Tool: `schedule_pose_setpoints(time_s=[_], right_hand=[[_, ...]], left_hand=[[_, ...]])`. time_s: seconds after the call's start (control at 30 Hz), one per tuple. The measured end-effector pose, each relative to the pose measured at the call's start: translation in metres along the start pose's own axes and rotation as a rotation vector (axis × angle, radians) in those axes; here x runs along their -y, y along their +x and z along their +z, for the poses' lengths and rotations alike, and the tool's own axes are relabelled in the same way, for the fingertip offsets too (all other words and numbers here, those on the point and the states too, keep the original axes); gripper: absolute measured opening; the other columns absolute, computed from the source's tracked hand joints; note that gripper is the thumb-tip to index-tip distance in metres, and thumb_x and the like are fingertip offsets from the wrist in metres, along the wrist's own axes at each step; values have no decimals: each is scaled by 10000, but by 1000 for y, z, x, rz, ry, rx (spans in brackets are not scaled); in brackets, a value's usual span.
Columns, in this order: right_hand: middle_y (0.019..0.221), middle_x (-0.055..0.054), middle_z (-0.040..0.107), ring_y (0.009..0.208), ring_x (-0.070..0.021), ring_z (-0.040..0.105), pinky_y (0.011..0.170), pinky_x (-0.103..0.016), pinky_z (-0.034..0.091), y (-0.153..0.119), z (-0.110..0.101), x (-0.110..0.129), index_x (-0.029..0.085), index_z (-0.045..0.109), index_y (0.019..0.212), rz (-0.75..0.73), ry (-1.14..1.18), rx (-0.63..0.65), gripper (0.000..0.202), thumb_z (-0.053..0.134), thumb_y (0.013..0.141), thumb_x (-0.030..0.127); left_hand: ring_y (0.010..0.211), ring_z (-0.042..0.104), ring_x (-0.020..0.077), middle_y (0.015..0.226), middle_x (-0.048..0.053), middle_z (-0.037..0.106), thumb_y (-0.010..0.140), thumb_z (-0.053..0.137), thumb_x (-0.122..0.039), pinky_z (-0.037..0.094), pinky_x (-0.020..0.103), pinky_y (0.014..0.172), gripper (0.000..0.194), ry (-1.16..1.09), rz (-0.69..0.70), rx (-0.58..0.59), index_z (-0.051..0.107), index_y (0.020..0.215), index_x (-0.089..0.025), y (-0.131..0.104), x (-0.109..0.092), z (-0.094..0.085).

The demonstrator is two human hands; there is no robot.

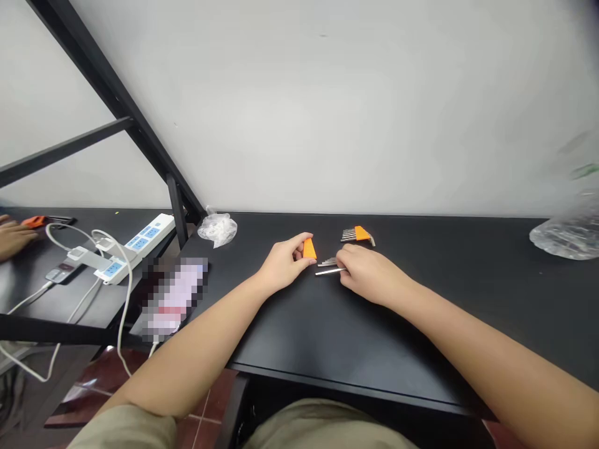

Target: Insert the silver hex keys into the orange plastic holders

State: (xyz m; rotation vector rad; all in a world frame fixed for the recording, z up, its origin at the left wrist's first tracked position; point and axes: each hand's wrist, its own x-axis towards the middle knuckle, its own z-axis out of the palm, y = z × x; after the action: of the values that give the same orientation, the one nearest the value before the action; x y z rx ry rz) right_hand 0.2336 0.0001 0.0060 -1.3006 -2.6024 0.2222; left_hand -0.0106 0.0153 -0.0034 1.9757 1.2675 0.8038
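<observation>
Two bare hands are held close together over the middle of the smooth black worktop (444, 337). By the left hand (283, 260), a small wedge-shaped orange plastic block (309, 249) is grasped, with the thumb set at its near end and a fingertip at its far end. By the curled right hand (364, 269), a straight bright silver metal rod (329, 272) seems to be pinched, its free end pointed left towards the block; its other end is hidden by the fingers. Several thinner grey metal rods (326, 262) are seen just beyond it, partly covered by the right hand, so whether they are gripped or only lie there cannot be told.

For steady work, the block is best kept firmly pinched by its two ends, as its top is thus left uncovered. The silver rod is best steered by fingertips set near its hidden end, so that its tip is not blocked from sight. Care should be taken that the thinner rods are not brushed aside by the knuckles, since such slim pieces could easily be rolled on so smooth a surface. A second orange plastic holder with a row of metal keys (359, 233) is placed farther off, beyond the right hand, and could be used for comparison.
</observation>
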Motion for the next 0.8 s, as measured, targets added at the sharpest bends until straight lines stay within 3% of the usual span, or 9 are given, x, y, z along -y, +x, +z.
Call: schedule_pose_setpoints(time_s=[0.13,0.3,0.53,0.8], right_hand=[[929,-58,692,815,-201,638,725,-332,490,-1,-9,-13,217,661,957,-50,192,-108,173,495,977,174],[988,-66,720,858,-208,659,752,-350,514,-1,-17,-16,233,717,1043,-126,291,-299,232,493,1004,187],[1020,-63,716,883,-202,673,754,-352,539,-3,-18,-12,245,735,1080,-204,312,-387,243,523,998,159],[1024,-62,712,930,-220,673,790,-372,549,-5,-22,-18,267,733,1092,-200,312,-398,251,521,1001,166]], left_hand=[[767,607,132,920,-14,652,845,716,-286,530,283,812,520,-57,-13,-26,602,1351,-250,1,3,0],[816,626,144,960,17,685,838,749,-267,538,310,851,551,-237,15,-24,597,1367,-226,0,3,1],[829,642,146,959,37,707,819,793,-270,548,326,859,589,-447,29,-26,595,1368,-189,-1,-1,4],[796,647,141,909,28,708,801,813,-272,553,324,859,598,-426,17,-67,617,1360,-193,-1,-2,2]])
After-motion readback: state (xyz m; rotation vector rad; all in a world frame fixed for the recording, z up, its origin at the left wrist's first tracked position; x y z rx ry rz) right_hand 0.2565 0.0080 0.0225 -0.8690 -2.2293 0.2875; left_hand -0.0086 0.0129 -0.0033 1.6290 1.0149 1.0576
